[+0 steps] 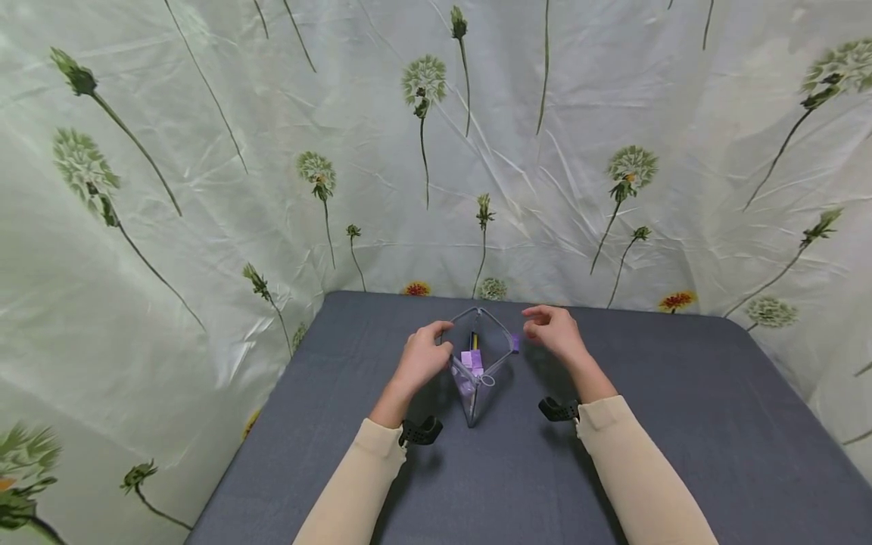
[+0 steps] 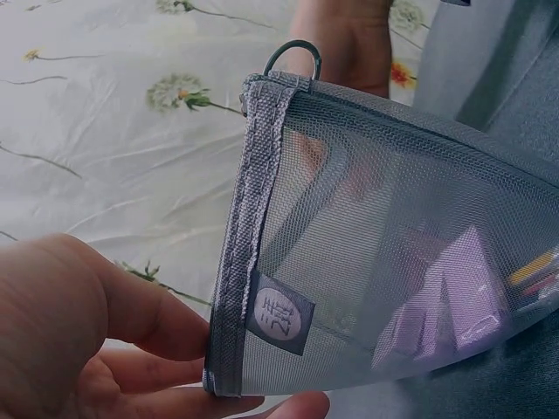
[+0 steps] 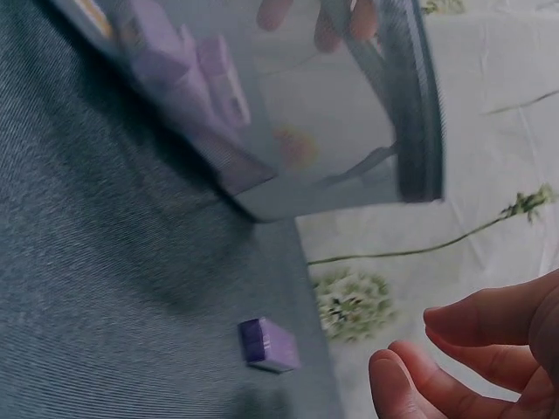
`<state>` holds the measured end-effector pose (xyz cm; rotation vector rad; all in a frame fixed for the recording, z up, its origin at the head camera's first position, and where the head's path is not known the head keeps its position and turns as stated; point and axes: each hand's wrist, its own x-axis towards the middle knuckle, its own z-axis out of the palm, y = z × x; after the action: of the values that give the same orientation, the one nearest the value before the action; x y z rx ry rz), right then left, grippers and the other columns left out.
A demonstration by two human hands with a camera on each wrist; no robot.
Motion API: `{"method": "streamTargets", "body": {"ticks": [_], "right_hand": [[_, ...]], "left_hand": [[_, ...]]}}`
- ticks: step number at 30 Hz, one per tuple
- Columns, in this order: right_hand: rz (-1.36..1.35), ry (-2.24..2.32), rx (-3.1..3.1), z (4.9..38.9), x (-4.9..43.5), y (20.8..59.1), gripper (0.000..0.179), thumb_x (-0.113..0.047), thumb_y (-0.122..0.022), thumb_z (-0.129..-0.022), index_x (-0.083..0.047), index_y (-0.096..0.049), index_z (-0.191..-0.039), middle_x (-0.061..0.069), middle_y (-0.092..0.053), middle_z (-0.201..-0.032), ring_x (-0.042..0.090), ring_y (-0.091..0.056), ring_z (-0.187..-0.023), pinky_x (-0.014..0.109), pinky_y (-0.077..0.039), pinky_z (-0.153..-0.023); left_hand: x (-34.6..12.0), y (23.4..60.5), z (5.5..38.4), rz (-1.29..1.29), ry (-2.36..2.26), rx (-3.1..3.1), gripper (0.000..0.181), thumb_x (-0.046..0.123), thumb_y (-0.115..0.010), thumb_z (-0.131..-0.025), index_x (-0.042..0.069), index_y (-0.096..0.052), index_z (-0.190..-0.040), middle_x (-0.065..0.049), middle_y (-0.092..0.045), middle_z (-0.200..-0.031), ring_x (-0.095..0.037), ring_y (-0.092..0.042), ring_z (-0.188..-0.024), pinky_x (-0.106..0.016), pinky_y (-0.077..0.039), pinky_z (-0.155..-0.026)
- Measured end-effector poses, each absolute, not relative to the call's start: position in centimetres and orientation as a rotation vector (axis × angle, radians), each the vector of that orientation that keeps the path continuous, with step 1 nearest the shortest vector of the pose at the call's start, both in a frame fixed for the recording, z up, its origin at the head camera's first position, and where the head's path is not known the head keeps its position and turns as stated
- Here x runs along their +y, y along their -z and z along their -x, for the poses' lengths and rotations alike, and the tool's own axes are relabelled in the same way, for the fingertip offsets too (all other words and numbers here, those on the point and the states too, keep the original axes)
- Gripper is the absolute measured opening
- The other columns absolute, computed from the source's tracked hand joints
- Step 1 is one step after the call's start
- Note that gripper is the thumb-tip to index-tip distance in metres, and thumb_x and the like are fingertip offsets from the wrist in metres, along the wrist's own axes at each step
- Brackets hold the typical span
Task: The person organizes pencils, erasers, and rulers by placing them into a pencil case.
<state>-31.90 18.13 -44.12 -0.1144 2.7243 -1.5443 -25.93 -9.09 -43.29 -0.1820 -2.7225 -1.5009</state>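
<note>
A grey mesh zipper pouch (image 1: pixel 465 387) stands on the table with its top spread wide. My left hand (image 1: pixel 422 356) pinches the pouch's zipper edge between thumb and fingers, beside a small round label (image 2: pixel 279 317). Through the mesh show several purple-and-white small boxes (image 2: pixel 463 292) and a thin yellow-and-black item (image 1: pixel 474 341). On the other side of the pouch, my right hand (image 1: pixel 555 334) hovers with bent fingers, a gap between thumb and forefinger and nothing held. One small purple box (image 3: pixel 271 346) lies outside the pouch on the table, below those fingers.
Dark grey cloth covers the table (image 1: pixel 647 424). Behind and to the left hangs a pale curtain (image 1: pixel 381 189) printed with dandelions, close to the table's far edge. A ring (image 2: pixel 295 57) sticks out at one corner of the pouch. Black straps (image 1: pixel 422 430) circle both wrists.
</note>
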Motion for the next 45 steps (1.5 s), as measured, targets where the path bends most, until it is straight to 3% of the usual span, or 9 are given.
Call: {"method": "streamTargets", "body": {"ticks": [11,14,20,23,30,45], "right_hand": [[0.084,1.418,2.668,32.3,18.5,48.0,0.049,-0.004,-0.074,-0.087,-0.007,-0.063,-0.134,0.011,-0.069,-0.101,0.02,-0.066,-0.079,0.031,-0.054,-0.066],[0.141,1.377,2.676,32.6,18.4,48.4,0.054,-0.007,-0.077,-0.086,-0.007,-0.061,-0.137,0.01,-0.066,-0.098,0.02,-0.063,-0.077,0.032,-0.051,-0.066],[0.252,1.233,2.806,32.9,18.4,49.2,0.054,-0.016,-0.079,-0.085,-0.009,-0.062,-0.136,0.005,-0.061,-0.089,0.021,-0.053,-0.074,0.036,-0.041,-0.068],[0.27,1.166,2.875,33.0,18.3,49.6,0.051,-0.019,-0.08,-0.085,-0.01,-0.064,-0.133,0.003,-0.059,-0.085,0.021,-0.05,-0.072,0.037,-0.038,-0.069],[0.245,1.132,2.952,32.9,18.0,50.3,0.046,-0.025,-0.082,-0.083,-0.013,-0.069,-0.126,0.0,-0.059,-0.081,0.02,-0.051,-0.069,0.038,-0.038,-0.07],[0.207,1.135,2.995,32.9,18.0,50.5,0.045,-0.028,-0.084,-0.08,-0.013,-0.071,-0.12,0.0,-0.059,-0.081,0.02,-0.051,-0.069,0.037,-0.037,-0.067]], "left_hand": [[-9.3,43.6,26.0,0.167,1.518,-2.729,0.049,0.007,-0.051,-0.091,0.01,-0.06,-0.14,-0.018,-0.056,-0.14,-0.013,-0.05,-0.042,-0.028,-0.035,-0.044],[-9.4,43.5,26.2,0.171,1.525,-2.725,0.05,0.007,-0.051,-0.092,0.01,-0.059,-0.14,-0.018,-0.056,-0.141,-0.014,-0.05,-0.043,-0.029,-0.036,-0.044],[-9.0,43.7,26.4,0.177,1.488,-2.727,0.05,0.007,-0.051,-0.091,0.012,-0.06,-0.14,-0.017,-0.057,-0.14,-0.011,-0.034,-0.039,-0.028,-0.032,-0.042],[-8.9,43.7,26.4,0.177,1.471,-2.726,0.05,0.006,-0.051,-0.091,0.01,-0.06,-0.14,-0.017,-0.057,-0.14,-0.01,-0.035,-0.039,-0.028,-0.033,-0.044],[-8.9,43.5,26.2,0.186,1.467,-2.734,0.05,0.005,-0.052,-0.092,0.009,-0.058,-0.141,-0.019,-0.055,-0.142,-0.011,-0.026,-0.039,-0.028,-0.028,-0.042],[-8.5,43.4,26.2,0.168,1.435,-2.745,0.051,0.005,-0.052,-0.092,0.009,-0.057,-0.142,-0.018,-0.054,-0.143,-0.011,-0.026,-0.04,-0.028,-0.029,-0.043]]}}
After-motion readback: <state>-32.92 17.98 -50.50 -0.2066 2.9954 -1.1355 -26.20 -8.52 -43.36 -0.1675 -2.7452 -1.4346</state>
